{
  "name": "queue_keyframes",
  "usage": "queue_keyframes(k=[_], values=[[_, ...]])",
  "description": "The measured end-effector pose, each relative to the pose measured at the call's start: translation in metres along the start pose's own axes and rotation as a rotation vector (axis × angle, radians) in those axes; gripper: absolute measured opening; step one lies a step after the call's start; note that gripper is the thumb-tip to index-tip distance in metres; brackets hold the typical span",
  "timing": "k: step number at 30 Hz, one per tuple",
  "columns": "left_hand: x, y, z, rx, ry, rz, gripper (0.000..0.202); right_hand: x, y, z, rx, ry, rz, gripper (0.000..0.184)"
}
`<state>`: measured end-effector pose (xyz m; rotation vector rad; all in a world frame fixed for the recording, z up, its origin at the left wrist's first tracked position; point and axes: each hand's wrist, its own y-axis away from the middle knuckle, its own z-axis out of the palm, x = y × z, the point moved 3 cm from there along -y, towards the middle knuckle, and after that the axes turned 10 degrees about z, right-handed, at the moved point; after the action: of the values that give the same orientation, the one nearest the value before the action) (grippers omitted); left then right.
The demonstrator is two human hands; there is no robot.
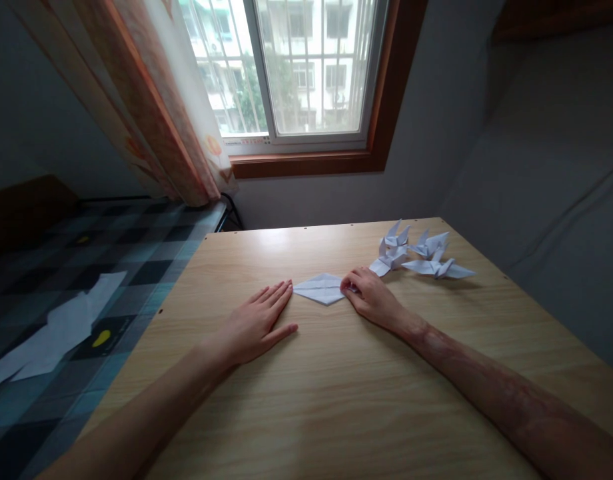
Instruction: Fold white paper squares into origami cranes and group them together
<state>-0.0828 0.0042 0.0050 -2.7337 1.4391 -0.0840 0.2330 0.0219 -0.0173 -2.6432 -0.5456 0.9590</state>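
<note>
A: Lay where, the paper (320,289)?

B: Flat on the worktop (336,400), folded into a white diamond, squarely between the two hands.

A: And the left hand (256,323)?

B: Rested palm down, fingers stretched out and close together, thumb splayed to the side. Held nothing. Fingertips ended just beside the paper's left point; whether touching it, could not tell.

A: The right hand (369,295)?

B: Curled loosely, fingertips pressed onto the paper's right point. Pinned or pinched the tip there; could not tell which. Gripped nothing else.

A: Anything else nearby?

B: A small cluster of cranes (419,255), white, stood on the worktop beyond the right hand and to its right, near it but apart from the flat paper.

A: And off the worktop?

B: To the left, a bed (86,267) with a dark chequered cover, loose white sheets (56,330) lying on it. Straight ahead, a window (306,67) in a brown frame, with an orange-patterned curtain (161,100) drawn to its left side.
</note>
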Motion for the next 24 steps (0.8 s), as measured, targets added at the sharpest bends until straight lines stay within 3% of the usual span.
queue_keyframes(k=[3, 8, 10, 12, 15, 19, 24], values=[[0.001, 0.003, -0.005, 0.035, -0.058, -0.038, 0.086, -0.001, 0.000, -0.001, 0.004, -0.001, 0.006, 0.011], [0.017, -0.009, -0.018, 0.213, -0.142, -0.160, 0.077, -0.005, 0.001, -0.002, 0.017, 0.012, -0.017, 0.011], [0.030, -0.021, -0.019, 0.246, -0.095, -0.113, 0.073, -0.008, 0.002, -0.003, 0.024, 0.006, -0.034, 0.011], [0.045, -0.034, -0.017, 0.215, -0.003, 0.004, 0.071, -0.011, 0.003, -0.004, 0.023, -0.022, -0.062, 0.012], [0.054, -0.050, -0.007, 0.150, 0.088, 0.058, 0.070, -0.014, 0.005, -0.006, 0.001, -0.099, -0.082, 0.014], [0.043, -0.063, 0.007, 0.142, 0.185, 0.003, 0.059, -0.019, 0.008, -0.008, -0.025, -0.195, -0.065, 0.016], [0.019, -0.065, 0.013, 0.305, 0.292, 0.017, 0.046, -0.024, 0.007, -0.013, -0.013, -0.189, -0.112, 0.017]])
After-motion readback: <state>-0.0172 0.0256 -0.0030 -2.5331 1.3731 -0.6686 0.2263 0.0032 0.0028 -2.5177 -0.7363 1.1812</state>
